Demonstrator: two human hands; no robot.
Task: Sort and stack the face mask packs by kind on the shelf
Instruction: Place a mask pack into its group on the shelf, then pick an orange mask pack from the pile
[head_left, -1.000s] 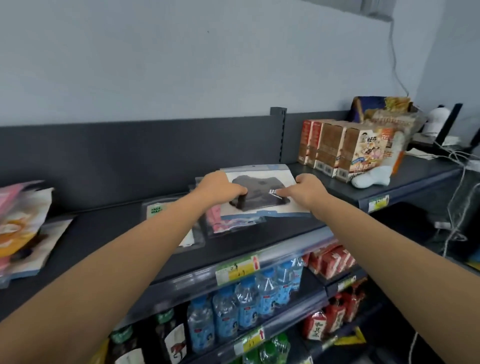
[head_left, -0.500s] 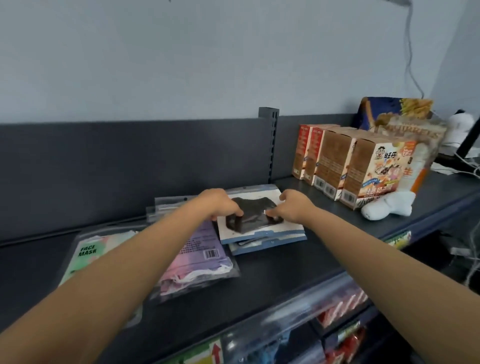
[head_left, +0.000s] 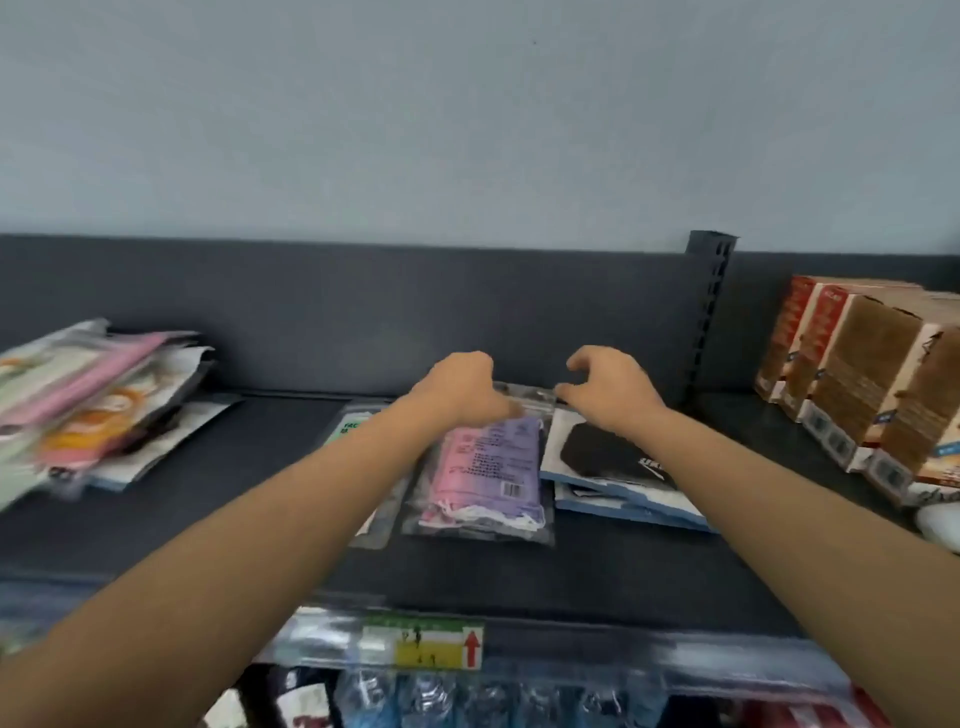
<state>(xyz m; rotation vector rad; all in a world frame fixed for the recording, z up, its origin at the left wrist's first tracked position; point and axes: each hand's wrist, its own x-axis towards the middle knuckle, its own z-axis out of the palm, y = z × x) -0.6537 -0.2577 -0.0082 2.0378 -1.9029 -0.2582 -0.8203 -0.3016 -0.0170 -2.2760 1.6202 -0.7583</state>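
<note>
A clear pack of pink and purple masks (head_left: 488, 467) lies on the dark shelf (head_left: 597, 566). My left hand (head_left: 462, 387) grips its top edge from the left. My right hand (head_left: 610, 387) has its curled fingertips pinched at the pack's top right corner. Just right of it lies a short stack of blue-edged packs with a black mask (head_left: 613, 462) on top, partly under my right forearm. A green-labelled face mask pack (head_left: 349, 427) pokes out from under my left arm, mostly hidden. A loose, blurred pile of mixed packs (head_left: 98, 410) sits at the far left.
Brown and red cartons (head_left: 862, 374) stand in a row at the right of the shelf, with a white object (head_left: 940, 525) in front of them. The dark back panel and an upright post (head_left: 709, 312) close the rear. Water bottles (head_left: 426, 701) fill the shelf below.
Both hands left the black mask pack and shifted left onto the top edge of the pink and purple pack. The view swung left, bringing the mixed pile into sight.
</note>
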